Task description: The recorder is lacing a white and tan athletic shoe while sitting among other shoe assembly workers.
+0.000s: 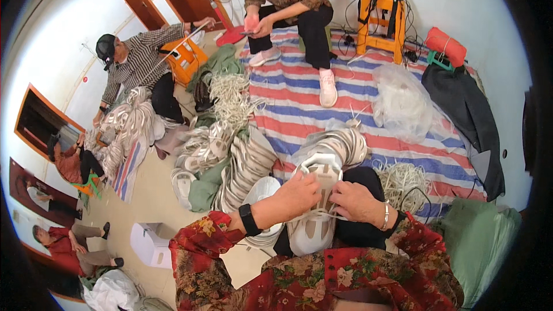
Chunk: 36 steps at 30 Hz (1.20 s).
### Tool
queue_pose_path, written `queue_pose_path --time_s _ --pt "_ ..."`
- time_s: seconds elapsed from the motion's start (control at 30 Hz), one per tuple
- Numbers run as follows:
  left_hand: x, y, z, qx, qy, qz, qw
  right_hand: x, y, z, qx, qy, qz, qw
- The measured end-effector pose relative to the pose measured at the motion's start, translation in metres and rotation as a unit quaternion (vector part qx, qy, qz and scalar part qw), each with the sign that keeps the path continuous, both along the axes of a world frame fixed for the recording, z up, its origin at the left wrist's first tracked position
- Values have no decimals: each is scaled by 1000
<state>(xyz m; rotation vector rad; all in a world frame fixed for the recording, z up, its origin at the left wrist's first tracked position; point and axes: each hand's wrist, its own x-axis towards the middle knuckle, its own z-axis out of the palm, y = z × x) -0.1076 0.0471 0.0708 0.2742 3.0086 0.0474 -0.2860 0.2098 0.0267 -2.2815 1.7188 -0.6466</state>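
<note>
A white shoe upper [318,187] lies lengthwise on my lap, its lacing side up. My left hand [295,194] grips its left edge, a black band on that wrist. My right hand [356,201], with a silver bangle on the wrist, pinches a white lace [322,214] that runs across the upper. My sleeves are red with a flower print. A stack of more white uppers [344,143] lies just beyond the one I hold.
Rows of white uppers [242,164] and a heap of white laces [230,98] cover the floor to my left. A striped tarp [299,103] spreads ahead, with a seated person [288,0] on it and an orange stool [380,20]. Another person [135,60] sits at left. A green sack [481,236] rests at right.
</note>
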Motion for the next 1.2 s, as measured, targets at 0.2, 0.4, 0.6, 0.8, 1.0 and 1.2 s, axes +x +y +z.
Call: queue_pose_path --time_s 0.2,0.4,0.6,0.8,1.0,1.2 --pt "-8 -14 -10 53 -44 -37 997 -7 1 -1 41 -25 21 999" --pt "-16 6 -30 54 -90 70 992 -6 0 2 51 -47 28 997" --pt "-27 7 -30 111 -87 159 977 -7 -1 2 67 -69 18 995" --pt "-41 10 -37 437 113 319 833 -10 2 3 77 -82 42 993" --pt "-40 20 -48 439 -28 296 848 -12 5 5 72 -57 43 995" --pt "-43 32 -53 255 -32 261 931 -10 10 -3 47 -64 39 996"
